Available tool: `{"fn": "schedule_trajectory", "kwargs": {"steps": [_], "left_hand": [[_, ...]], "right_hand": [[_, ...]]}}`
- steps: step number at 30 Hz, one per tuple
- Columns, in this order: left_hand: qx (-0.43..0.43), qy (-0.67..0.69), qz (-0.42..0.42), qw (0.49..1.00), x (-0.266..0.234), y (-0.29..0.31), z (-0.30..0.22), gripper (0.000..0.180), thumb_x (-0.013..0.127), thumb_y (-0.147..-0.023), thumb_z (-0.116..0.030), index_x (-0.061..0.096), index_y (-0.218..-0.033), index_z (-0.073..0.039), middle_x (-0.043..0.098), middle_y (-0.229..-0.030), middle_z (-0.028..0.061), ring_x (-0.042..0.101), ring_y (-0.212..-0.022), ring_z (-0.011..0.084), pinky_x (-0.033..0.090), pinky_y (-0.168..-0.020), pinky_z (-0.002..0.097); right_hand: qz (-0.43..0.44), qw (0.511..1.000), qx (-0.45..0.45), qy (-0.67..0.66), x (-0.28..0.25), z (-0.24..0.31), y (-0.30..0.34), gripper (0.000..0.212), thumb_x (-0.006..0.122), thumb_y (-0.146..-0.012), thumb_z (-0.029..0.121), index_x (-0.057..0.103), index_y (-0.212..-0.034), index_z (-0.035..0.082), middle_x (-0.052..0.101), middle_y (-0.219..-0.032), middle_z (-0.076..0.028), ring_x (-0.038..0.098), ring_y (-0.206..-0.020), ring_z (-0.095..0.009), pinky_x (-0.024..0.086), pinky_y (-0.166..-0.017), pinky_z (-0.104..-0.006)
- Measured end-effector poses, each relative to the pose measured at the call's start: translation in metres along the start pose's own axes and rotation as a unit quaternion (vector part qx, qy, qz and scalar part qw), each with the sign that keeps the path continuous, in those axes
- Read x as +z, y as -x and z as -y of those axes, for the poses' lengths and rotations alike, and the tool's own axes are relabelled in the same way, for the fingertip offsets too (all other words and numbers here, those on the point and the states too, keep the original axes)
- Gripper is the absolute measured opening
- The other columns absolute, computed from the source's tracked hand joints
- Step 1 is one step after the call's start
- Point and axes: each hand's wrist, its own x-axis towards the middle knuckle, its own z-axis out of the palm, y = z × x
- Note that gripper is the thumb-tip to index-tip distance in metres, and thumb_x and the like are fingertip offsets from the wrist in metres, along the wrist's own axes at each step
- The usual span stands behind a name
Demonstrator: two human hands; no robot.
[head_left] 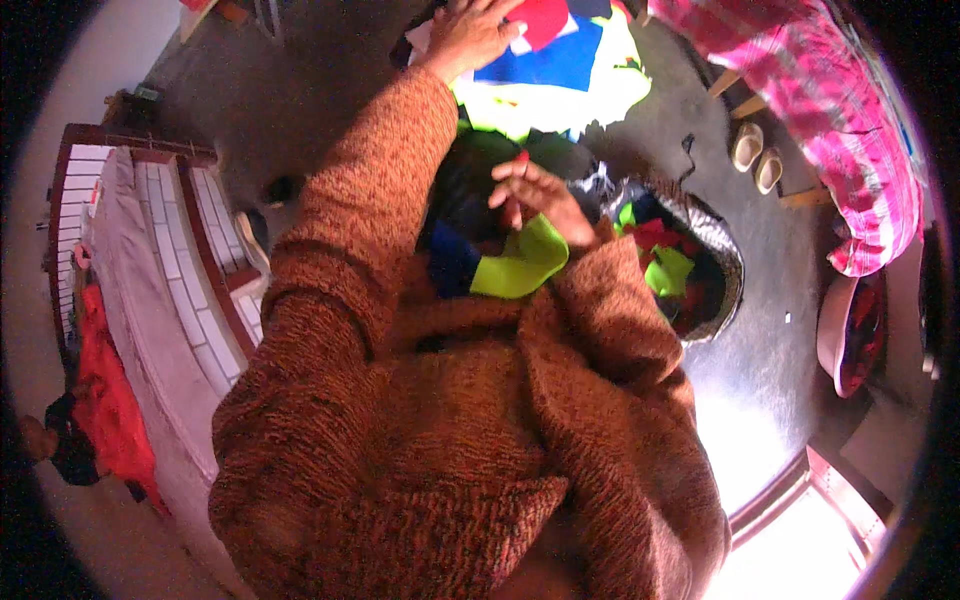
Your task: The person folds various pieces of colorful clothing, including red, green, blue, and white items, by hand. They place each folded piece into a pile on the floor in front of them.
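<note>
My left hand (468, 38) reaches far forward, fingers spread over a heap of fabric pieces. A blue cloth piece (560, 55), a red piece (543, 22) and bright yellow-green pieces (610, 95) show in that heap. My right hand (540, 195) hovers above my lap with its fingers loosely bent and apart. At one of its fingertips is a small red spot I cannot make out. Right below this hand, a lime-green cloth piece (520, 262) and a dark blue piece (453, 258) lie on my lap; whether the palm touches the green one is hidden.
Beside my right forearm stands an open bag (722, 255) with red and green scraps inside. Pale shoes (747, 147) rest on the floor near a pink checked cloth (790, 80). A pink basin (838, 335) is at far right; a covered couch or bed (150, 290) is at left.
</note>
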Motion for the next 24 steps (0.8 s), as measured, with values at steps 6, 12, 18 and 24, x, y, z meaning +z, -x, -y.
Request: {"fn": "schedule_trajectory", "kwargs": {"steps": [6, 12, 18, 24], "left_hand": [[-0.034, 0.010, 0.061, 0.997, -0.035, 0.010, -0.026, 0.054, 0.056, -0.077, -0.038, 0.047, -0.125, -0.015, 0.034, -0.137, 0.0146, 0.030, -0.125, 0.0348, 0.029, -0.102, 0.0422], [0.048, 0.151, -0.035, 0.987, -0.049, 0.060, -0.032, 0.038, 0.063, -0.080, -0.024, 0.053, -0.111, -0.005, 0.055, -0.108, 0.0133, 0.055, -0.098, 0.0285, 0.045, -0.085, 0.0374], [-0.164, 0.443, 0.055, 0.880, -0.049, 0.157, -0.075, 0.024, 0.066, -0.078, -0.018, 0.059, -0.094, -0.001, 0.063, -0.088, 0.0108, 0.061, -0.081, 0.0176, 0.049, -0.072, 0.0307], [-0.081, 0.401, 0.135, 0.903, -0.046, 0.196, -0.119, 0.029, 0.071, -0.071, -0.020, 0.057, -0.088, -0.003, 0.060, -0.083, 0.0104, 0.061, -0.076, 0.0251, 0.048, -0.068, 0.0344]], "right_hand": [[-0.032, 0.991, -0.024, -0.127, -0.004, 0.001, -0.002, 0.038, 0.044, -0.093, 0.032, 0.047, -0.115, 0.001, 0.063, -0.089, -0.014, 0.054, -0.057, -0.014, 0.047, -0.055, -0.0241], [-0.050, 0.975, -0.044, -0.213, -0.001, 0.006, 0.000, 0.052, 0.031, -0.094, 0.045, 0.047, -0.117, 0.002, 0.061, -0.095, -0.017, 0.059, -0.072, -0.020, 0.047, -0.067, -0.0308], [-0.027, 0.948, -0.110, -0.299, -0.012, 0.002, -0.002, 0.062, 0.026, -0.091, 0.054, 0.048, -0.117, 0.003, 0.061, -0.097, -0.020, 0.061, -0.079, -0.025, 0.047, -0.072, -0.0358], [0.004, 0.932, -0.125, -0.341, -0.022, 0.000, -0.004, 0.068, 0.034, -0.085, 0.063, 0.049, -0.117, 0.005, 0.061, -0.101, -0.021, 0.060, -0.085, -0.028, 0.047, -0.079, -0.0389]]}}
